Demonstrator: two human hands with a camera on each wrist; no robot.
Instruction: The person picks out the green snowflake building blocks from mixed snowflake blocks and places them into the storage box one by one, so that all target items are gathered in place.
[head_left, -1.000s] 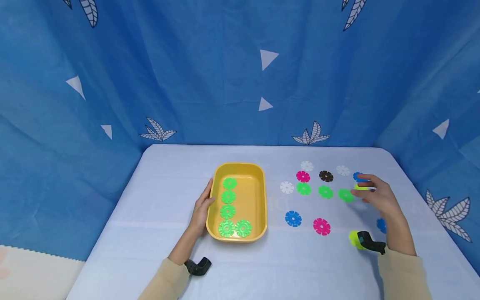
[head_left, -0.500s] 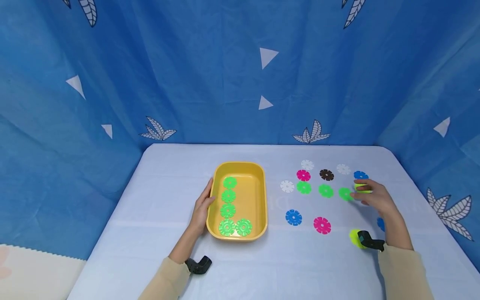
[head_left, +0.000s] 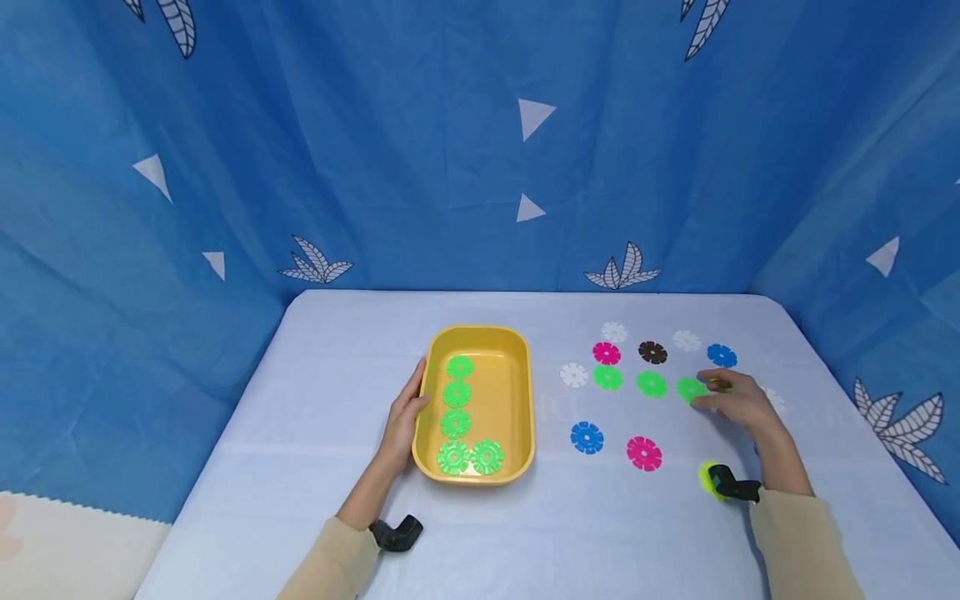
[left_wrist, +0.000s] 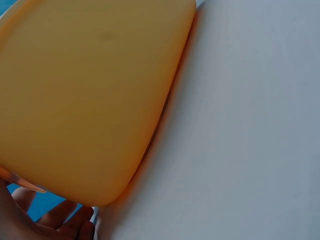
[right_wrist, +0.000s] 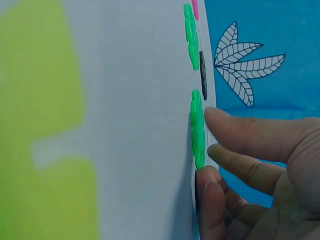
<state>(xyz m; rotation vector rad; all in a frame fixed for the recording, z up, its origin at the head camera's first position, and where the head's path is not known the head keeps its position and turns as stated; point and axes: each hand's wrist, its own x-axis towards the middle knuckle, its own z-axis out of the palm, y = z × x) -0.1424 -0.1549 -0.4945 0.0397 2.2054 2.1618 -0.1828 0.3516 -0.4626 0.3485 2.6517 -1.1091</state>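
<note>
In the head view my left hand (head_left: 402, 421) holds the left side of a yellow plastic tray (head_left: 525, 417), its thumb at the rim. Several green notched discs (head_left: 455, 422) lie inside, in an L shape. The left wrist view shows the tray's outer wall (left_wrist: 95, 100) with my fingers (left_wrist: 77, 222) beside its corner. Over on the right, my right hand (head_left: 738, 402) is spread low over the table at a flat green notched disc (head_left: 690, 390). Up close, the thumb and fingertips (right_wrist: 210, 175) sit right at that green disc's edge (right_wrist: 198, 130), with the fingers loosely bent.
Left of the right hand lie two more green discs (head_left: 652, 384), a brown one (head_left: 652, 352), pink ones (head_left: 644, 453), white ones (head_left: 574, 375) and blue ones (head_left: 587, 437). A yellow-green disc (head_left: 708, 481) is partly under the wrist camera. A blue curtain (head_left: 450, 208) stands behind the table.
My right hand has come down and slightly left toward the green disc, uncovering the blue disc at the back and covering most of a yellow-green one. My left hand and the tray stay put.
</note>
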